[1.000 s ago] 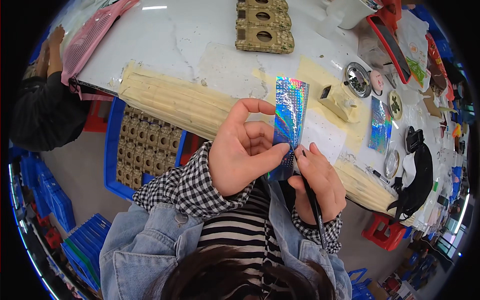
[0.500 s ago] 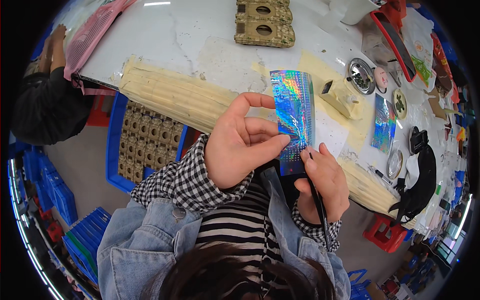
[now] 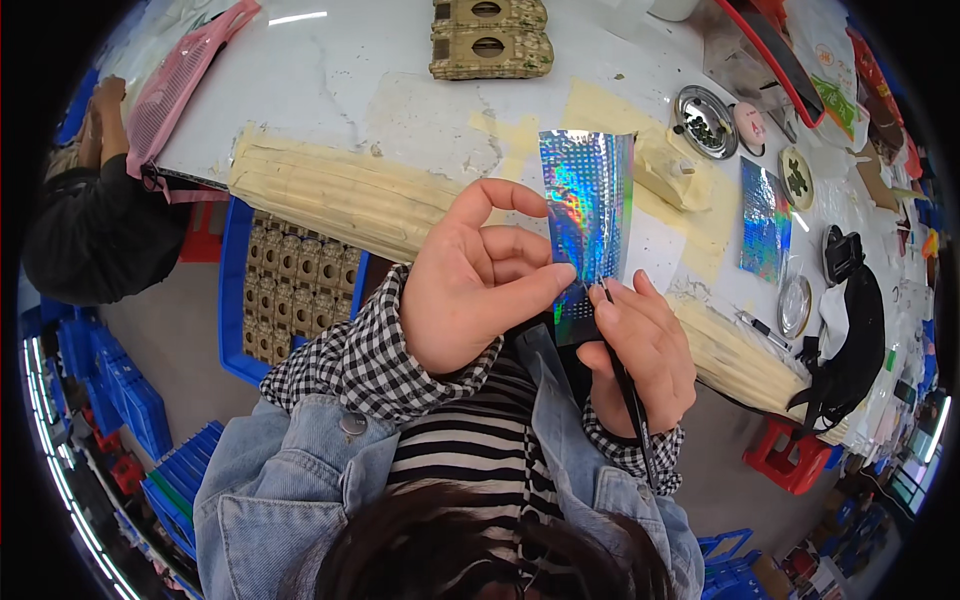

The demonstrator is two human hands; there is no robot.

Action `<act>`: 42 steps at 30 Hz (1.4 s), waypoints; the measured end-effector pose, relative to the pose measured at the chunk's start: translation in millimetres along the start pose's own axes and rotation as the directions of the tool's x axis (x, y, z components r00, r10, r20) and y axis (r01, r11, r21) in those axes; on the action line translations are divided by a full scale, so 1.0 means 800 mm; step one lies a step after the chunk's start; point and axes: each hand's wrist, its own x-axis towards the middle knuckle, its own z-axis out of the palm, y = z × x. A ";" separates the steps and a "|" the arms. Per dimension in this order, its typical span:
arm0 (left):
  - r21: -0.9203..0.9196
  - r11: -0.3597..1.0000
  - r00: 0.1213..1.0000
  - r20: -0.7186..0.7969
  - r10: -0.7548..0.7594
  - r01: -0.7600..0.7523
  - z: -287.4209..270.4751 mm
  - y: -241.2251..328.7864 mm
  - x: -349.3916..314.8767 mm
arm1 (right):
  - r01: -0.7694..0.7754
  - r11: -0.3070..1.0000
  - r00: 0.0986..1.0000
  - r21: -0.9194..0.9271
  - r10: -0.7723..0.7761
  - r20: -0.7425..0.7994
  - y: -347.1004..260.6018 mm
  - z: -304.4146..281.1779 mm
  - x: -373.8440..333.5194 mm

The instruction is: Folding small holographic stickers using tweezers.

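Observation:
My left hand [image 3: 465,275] pinches the left edge of a shiny holographic sticker sheet [image 3: 588,190] between thumb and fingers, holding it up off the table. Rows of small dots cover the sheet. Slim black tweezers [image 3: 630,400] lie in my right hand [image 3: 645,350], their tip at the lower part of the sheet beside my left thumb. Whatever the tip touches is too small to make out.
A second holographic sheet [image 3: 765,215], a metal dish [image 3: 704,122] of small dark pieces and a tape-wrapped block [image 3: 676,170] lie to the right. Camouflage-patterned housings [image 3: 490,50] stand at the back. A blue crate [image 3: 232,290] holds several more. Another person's arm [image 3: 112,125] is far left.
The sheet has tilted slightly, and its reflections have shifted. My right hand and the tweezers have moved slightly up and left. The whole view has shifted a little.

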 end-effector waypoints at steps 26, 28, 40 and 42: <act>0.028 0.998 0.998 -0.018 0.061 -0.060 0.000 -0.001 -0.005 | -0.050 0.997 0.999 0.060 0.049 0.017 -0.006 0.006 0.005; 0.030 0.997 0.997 -0.020 0.070 -0.069 -0.001 -0.002 -0.005 | -0.050 0.997 0.999 0.064 0.049 0.023 -0.007 0.005 0.006; 0.020 0.999 0.999 -0.030 0.038 -0.037 -0.003 -0.003 -0.006 | -0.052 0.992 0.999 0.114 0.053 -0.006 -0.008 0.009 0.004; 0.012 0.999 0.999 -0.031 0.035 -0.034 -0.003 -0.002 -0.005 | -0.053 0.992 0.999 0.114 0.054 -0.005 -0.008 0.009 0.004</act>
